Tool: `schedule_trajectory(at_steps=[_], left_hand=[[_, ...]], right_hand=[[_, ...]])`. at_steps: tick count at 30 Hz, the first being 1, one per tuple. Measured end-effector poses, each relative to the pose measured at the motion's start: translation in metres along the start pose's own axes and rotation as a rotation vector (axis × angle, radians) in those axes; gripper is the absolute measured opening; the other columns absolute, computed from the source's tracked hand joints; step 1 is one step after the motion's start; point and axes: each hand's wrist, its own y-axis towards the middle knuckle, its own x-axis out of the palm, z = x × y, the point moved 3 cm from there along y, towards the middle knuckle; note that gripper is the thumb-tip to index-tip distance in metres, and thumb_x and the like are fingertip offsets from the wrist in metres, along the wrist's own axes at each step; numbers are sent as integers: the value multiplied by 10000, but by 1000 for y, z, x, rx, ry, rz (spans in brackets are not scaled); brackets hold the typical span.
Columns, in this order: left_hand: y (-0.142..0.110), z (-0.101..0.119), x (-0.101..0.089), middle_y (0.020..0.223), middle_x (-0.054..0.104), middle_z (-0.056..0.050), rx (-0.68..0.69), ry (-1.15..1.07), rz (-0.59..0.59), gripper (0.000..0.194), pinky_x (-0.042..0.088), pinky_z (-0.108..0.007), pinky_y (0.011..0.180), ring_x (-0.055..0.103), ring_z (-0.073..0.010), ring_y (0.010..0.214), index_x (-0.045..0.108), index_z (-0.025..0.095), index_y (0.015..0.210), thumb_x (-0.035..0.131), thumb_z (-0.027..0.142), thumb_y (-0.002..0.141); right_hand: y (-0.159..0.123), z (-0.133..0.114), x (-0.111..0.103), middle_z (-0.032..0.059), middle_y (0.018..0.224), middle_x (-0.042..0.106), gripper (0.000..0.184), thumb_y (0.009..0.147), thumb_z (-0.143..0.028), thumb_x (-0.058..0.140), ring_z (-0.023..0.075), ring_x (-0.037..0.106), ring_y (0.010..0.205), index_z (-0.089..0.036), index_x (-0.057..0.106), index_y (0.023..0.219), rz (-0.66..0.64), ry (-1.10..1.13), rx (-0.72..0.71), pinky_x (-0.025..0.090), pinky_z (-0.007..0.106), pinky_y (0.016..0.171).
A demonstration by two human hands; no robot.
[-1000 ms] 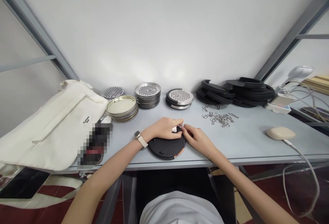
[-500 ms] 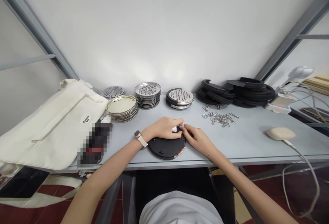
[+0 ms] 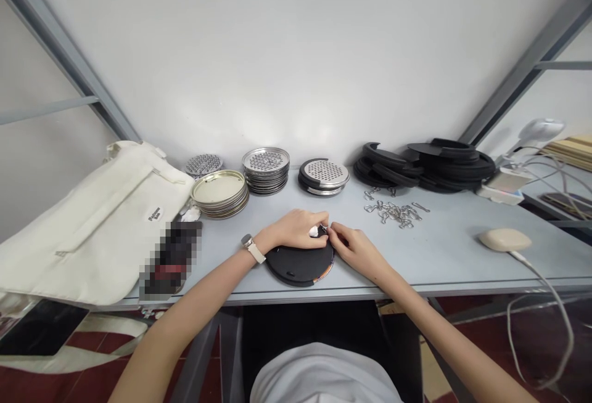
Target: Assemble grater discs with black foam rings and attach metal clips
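Observation:
A flat black round disc (image 3: 300, 265) lies near the table's front edge. Part of its right rim shows shiny and orange-brown rather than black. My left hand (image 3: 298, 228), with a watch on the wrist, rests over the far side of the disc, fingers bent and closed. From the right, my right hand (image 3: 354, 249) meets it at the disc's upper right rim, thumb and forefinger pinched. A small metal clip (image 3: 324, 229) shows between the fingertips of both hands, mostly hidden. Something small and white (image 3: 314, 231) sits at my left fingers; its kind is unclear.
Loose metal clips (image 3: 393, 213) lie behind my right hand. Along the wall stand gold lids (image 3: 219, 188), perforated metal discs (image 3: 266, 162), a perforated disc partly edged in black (image 3: 326, 173) and black rings (image 3: 446, 166). A cream bag (image 3: 102, 230) is left; a corded cream device (image 3: 505, 240) is right.
Both hands and the disc stay practically in place. Only a very slight shift of the whole view shows.

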Motion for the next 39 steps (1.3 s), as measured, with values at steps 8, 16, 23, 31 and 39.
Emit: schedule_trajectory(at_steps=[8, 16, 23, 31, 39], left_hand=[[0, -1, 1, 718, 615, 20, -26, -53, -7, 184, 339, -240, 585, 548, -144, 632, 515, 203, 930, 525, 330, 797], [0, -1, 0, 708, 608, 24, -21, -64, 3, 183, 342, -237, 580, 537, -136, 619, 512, 204, 924, 529, 327, 790], [0, -1, -1, 720, 606, 27, -28, -66, -11, 188, 355, -237, 588, 539, -134, 625, 516, 205, 933, 528, 324, 788], [0, -1, -1, 714, 596, 26, -22, -73, -2, 185, 345, -232, 584, 531, -132, 625, 509, 205, 925, 536, 323, 785], [-1, -1, 0, 704, 590, 31, -16, -73, 13, 174, 338, -232, 579, 525, -129, 617, 498, 204, 908, 539, 320, 784]], right_hand=[[0, 3, 2, -35, 562, 470, 274, 929, -339, 343, 120, 417, 497, -225, 340, 680, 29, -6, 2, 285, 241, 508], [-1, 2, 2, -44, 554, 434, 276, 929, -339, 349, 120, 405, 493, -226, 320, 680, 30, 10, 5, 277, 243, 513], [-1, 1, 2, -39, 558, 453, 274, 921, -339, 350, 120, 419, 493, -226, 309, 674, 43, 7, 0, 283, 243, 511], [-1, 1, 2, -44, 554, 445, 284, 924, -343, 362, 118, 419, 496, -225, 315, 669, 51, 10, 5, 282, 241, 519], [-1, 1, 2, -49, 549, 423, 284, 925, -342, 366, 118, 403, 491, -224, 313, 673, 53, 24, 9, 274, 245, 523]])
